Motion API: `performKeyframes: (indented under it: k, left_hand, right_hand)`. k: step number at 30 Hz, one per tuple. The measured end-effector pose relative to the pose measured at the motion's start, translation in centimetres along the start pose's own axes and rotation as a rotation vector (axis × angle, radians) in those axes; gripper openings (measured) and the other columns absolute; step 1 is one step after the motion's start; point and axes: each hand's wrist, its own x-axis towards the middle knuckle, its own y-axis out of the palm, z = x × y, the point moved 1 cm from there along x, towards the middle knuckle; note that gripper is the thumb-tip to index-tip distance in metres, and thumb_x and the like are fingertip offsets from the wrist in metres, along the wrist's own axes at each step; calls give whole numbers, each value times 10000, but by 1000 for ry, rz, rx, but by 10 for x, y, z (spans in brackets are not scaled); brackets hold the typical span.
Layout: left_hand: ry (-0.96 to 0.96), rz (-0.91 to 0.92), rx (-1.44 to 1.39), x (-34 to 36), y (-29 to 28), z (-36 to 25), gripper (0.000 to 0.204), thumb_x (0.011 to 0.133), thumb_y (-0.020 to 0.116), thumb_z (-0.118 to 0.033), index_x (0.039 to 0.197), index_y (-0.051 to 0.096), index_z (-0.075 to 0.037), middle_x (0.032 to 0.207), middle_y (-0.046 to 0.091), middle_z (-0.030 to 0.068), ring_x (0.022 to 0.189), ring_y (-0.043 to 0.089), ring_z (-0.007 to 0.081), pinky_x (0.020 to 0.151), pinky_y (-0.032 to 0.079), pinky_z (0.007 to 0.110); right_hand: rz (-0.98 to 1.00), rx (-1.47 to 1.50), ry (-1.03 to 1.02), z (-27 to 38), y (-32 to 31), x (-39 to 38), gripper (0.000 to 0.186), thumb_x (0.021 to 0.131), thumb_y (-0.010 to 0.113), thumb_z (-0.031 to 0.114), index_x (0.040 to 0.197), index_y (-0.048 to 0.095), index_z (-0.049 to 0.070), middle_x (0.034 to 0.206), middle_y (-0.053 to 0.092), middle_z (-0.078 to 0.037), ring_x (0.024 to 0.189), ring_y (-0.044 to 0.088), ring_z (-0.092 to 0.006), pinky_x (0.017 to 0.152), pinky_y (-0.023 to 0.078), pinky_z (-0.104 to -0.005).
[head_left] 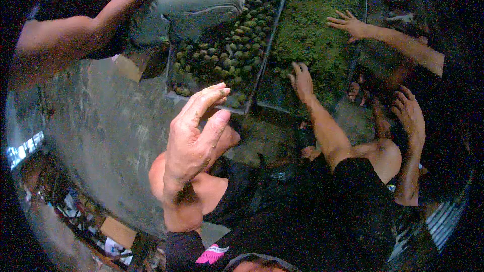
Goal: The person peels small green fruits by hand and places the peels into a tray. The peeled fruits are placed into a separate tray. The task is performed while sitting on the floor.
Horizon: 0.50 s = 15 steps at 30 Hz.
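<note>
My left hand [194, 131] is raised in front of the near edge of a tray [182, 99] of small rounded green-brown lumps [234, 60]. Its thumb stands apart from the bent fingers, and small wet-looking crumbs cling to the skin. I see nothing held in it. Further right, my right hand [303, 84] reaches over a second tray [275, 107] spread with loose green crumbly material [307, 35]. The fingers are stretched out at the material's near side; whether the tips press into it I cannot tell.
A person in grey trousers [196, 7] sits at the far left. At the right, another person's hand [353, 26] lies spread on the green material, and one more hand [411, 113] hangs lower down. A cardboard box [118, 232] and clutter line the lower left of the concrete floor [111, 136].
</note>
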Motion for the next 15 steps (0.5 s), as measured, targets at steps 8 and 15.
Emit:
performKeyframes:
  k: [8,15]
  left_hand:
    - [-33,18,78,19,-3,11,320,830,499,-45,1145,513,4,1136,541,112,1029,530,184,892,401,287]
    - [39,31,188,39,0,5,319,821,519,-75,1136,527,-26,1084,565,121,1016,541,210,879,405,304]
  right_hand:
    - [684,-282,-193,-15,8,6,342,732,574,63,1072,536,60,983,520,-197,826,541,-387,728,470,-436]
    - [678,-84,25,-35,32,-21,238,707,625,214,895,629,67,847,601,-169,847,560,-355,722,460,-448]
